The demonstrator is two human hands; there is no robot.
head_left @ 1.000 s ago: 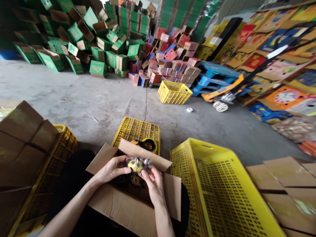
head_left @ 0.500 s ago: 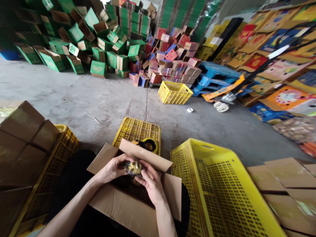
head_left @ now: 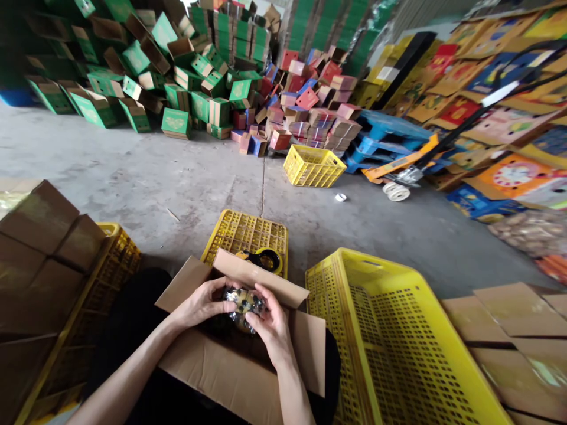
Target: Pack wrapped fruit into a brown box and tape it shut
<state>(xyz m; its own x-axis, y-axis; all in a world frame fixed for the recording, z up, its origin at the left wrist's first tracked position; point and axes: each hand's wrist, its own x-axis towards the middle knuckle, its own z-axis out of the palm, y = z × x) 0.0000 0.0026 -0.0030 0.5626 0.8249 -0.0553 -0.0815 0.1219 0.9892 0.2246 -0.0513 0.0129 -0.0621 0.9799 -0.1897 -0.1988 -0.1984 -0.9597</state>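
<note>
From a distance, watching through the head camera, I see two bare hands meet over an open cardboard box (head_left: pixel 212 366); the left hand (head_left: pixel 208 302) is half curled, its thumb and fingers pinching one end of a small plastic-wrapped bundle (head_left: pixel 243 301); the right hand (head_left: pixel 271 319) bends around the other end, fingers behind and thumb in front, parted only by the bundle's thickness; the bundle, yellowish with dark spots under shiny film, sits at the box's mouth, directly between the hands; beneath it I make out a second pale shape (head_left: pixel 241 323), partly covered, and whether the two touch I cannot tell; the box's interior falls into shadow, its other contents lost to me; glare on the crinkled film and the fingers across it make the bundle itself hard to identify; the far flap (head_left: pixel 261 277) hides part of a black-and-yellow tape dispenser (head_left: pixel 256 258) lying on a yellow lattice crate (head_left: pixel 243 227); a larger yellow crate (head_left: pixel 390 274) stands to the right, cut off at the lower edge of my view, as are both forearms (head_left: pixel 128 366); stacked brown cartons (head_left: pixel 35 289) run out of sight at left.
</note>
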